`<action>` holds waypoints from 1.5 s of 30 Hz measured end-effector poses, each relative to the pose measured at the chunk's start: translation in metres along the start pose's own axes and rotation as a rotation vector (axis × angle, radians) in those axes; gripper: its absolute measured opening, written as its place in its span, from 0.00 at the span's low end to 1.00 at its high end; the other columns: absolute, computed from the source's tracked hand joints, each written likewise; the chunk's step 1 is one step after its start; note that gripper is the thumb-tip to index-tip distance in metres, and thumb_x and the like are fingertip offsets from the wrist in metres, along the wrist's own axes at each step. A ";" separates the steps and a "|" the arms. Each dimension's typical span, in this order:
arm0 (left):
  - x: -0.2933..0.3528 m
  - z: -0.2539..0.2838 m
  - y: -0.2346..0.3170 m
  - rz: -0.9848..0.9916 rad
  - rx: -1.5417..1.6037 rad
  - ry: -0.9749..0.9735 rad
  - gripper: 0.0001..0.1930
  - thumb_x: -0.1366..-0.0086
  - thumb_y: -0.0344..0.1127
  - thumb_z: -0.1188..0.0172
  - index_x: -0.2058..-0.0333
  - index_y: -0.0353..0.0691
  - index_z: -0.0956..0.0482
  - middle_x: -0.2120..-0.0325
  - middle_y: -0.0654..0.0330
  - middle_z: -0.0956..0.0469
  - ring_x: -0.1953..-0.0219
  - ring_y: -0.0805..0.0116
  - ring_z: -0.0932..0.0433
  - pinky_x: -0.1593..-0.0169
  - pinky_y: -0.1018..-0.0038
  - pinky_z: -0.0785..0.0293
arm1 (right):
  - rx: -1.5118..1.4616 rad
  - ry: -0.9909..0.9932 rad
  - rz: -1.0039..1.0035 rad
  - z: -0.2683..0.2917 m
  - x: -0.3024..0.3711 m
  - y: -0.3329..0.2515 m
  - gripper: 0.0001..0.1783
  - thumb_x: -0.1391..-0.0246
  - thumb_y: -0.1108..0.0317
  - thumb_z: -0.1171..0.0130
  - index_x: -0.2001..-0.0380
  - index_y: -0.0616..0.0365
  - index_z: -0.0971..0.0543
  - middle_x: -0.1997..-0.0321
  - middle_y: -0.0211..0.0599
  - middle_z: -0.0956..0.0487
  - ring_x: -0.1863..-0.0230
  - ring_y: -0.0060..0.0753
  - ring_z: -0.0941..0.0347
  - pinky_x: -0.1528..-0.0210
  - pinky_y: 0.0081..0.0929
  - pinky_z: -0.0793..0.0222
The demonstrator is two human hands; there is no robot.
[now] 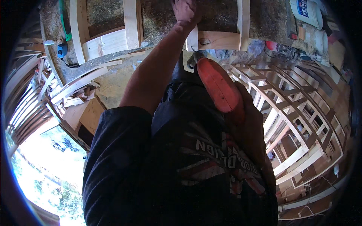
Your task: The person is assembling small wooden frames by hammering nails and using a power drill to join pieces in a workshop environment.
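My right hand [247, 100], dark in the shade, is wrapped round a red-orange power drill [219, 84] held close to my body. The drill's bit points away from me and meets or nearly meets the near end of an upright wooden slat [192, 39]; contact cannot be made out. That slat belongs to a pale wooden frame [105, 44] lying on the workbench. My left arm reaches forward, and my left hand [186, 12] is closed over the same slat farther up. Its fingertips are partly cut off by the upper edge of the view.
A blue tape measure [62, 50] and a green-handled tool [65, 22] lie at the bench's left. White tubs [307, 13] stand at the far right. Stacked slatted wooden frames [290, 101] fill the right side. A wooden box [83, 113] with offcuts stands at left.
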State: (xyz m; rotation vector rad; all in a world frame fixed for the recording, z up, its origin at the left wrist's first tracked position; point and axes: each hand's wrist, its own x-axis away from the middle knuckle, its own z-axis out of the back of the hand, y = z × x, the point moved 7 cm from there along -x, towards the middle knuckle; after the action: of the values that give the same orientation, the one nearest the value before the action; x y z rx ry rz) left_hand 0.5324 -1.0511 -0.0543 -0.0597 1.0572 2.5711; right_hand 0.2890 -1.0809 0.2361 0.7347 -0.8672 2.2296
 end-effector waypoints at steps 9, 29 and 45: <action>0.001 0.004 0.004 -0.018 0.047 -0.015 0.51 0.41 0.34 0.39 0.21 0.46 0.54 0.28 0.31 0.49 0.28 0.29 0.44 0.27 0.47 0.42 | -0.178 0.036 -0.078 -0.014 -0.017 0.036 0.40 0.43 0.69 0.34 0.28 0.52 0.35 0.42 0.54 0.17 0.39 0.53 0.19 0.40 0.42 0.23; 0.001 -0.001 0.001 -0.055 0.192 -0.009 0.48 0.41 0.32 0.40 0.22 0.41 0.50 0.27 0.28 0.51 0.27 0.27 0.46 0.25 0.48 0.45 | -0.229 0.022 0.067 -0.041 -0.047 0.037 0.38 0.42 0.67 0.33 0.29 0.54 0.34 0.40 0.53 0.18 0.38 0.51 0.20 0.39 0.42 0.24; 0.037 0.006 0.010 0.046 -0.023 0.046 0.46 0.35 0.38 0.42 0.22 0.41 0.54 0.27 0.29 0.52 0.28 0.26 0.47 0.25 0.43 0.48 | -0.171 0.081 -0.056 -0.001 0.025 0.042 0.37 0.41 0.66 0.32 0.31 0.59 0.33 0.40 0.55 0.19 0.38 0.53 0.20 0.39 0.44 0.24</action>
State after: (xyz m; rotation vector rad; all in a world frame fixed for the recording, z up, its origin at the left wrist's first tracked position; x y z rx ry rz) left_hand 0.4951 -1.0422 -0.0498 -0.1016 1.0576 2.6350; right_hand 0.2426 -1.0958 0.2361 0.5779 -0.9706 2.0904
